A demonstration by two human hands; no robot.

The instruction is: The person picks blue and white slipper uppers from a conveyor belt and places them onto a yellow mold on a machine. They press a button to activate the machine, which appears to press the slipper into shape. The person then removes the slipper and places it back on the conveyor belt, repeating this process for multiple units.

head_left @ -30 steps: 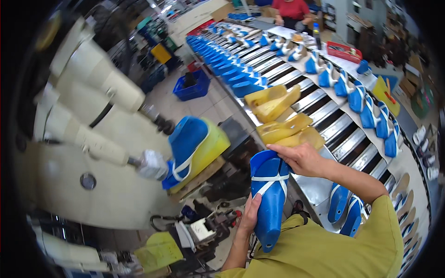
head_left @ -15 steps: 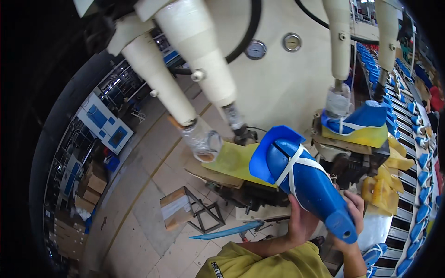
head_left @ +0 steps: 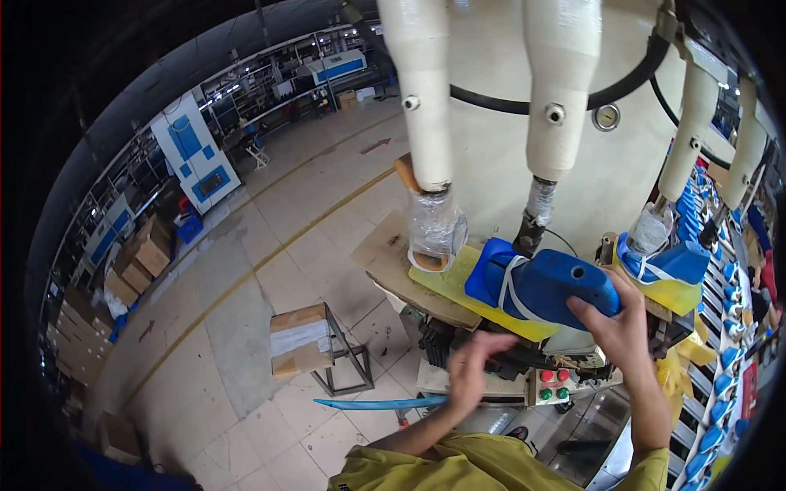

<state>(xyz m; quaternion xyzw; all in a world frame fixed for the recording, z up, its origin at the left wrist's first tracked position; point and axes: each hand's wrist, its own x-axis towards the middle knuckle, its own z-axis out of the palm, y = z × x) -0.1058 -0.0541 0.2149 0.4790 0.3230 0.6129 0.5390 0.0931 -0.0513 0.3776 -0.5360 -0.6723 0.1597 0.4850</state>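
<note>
My right hand [head_left: 620,319] is closed around the heel end of a blue shoe last [head_left: 553,282] with white straps crossed over it. The last lies over the yellow pad [head_left: 458,295] of a pressing machine, its bright blue toe piece [head_left: 487,270] turned left, below the left pair of cream cylinders. Away from the last, in front of the pad's near edge, my left hand [head_left: 473,368] holds nothing, its fingers stretched out to the right. A wrapped press foot [head_left: 436,237] stands on the pad's left part.
At right, another strapped blue last [head_left: 675,262] sits on a yellow pad under a second cylinder pair. Red and green buttons [head_left: 553,385] are below the machine. A conveyor [head_left: 704,409] carries blue footwear. A metal stand [head_left: 348,360] with cardboard is at left.
My left hand has let go of the last and moved left. My right hand has brought the last onto the yellow pad, turning it more level. The view has swung so the machine appears further right.
</note>
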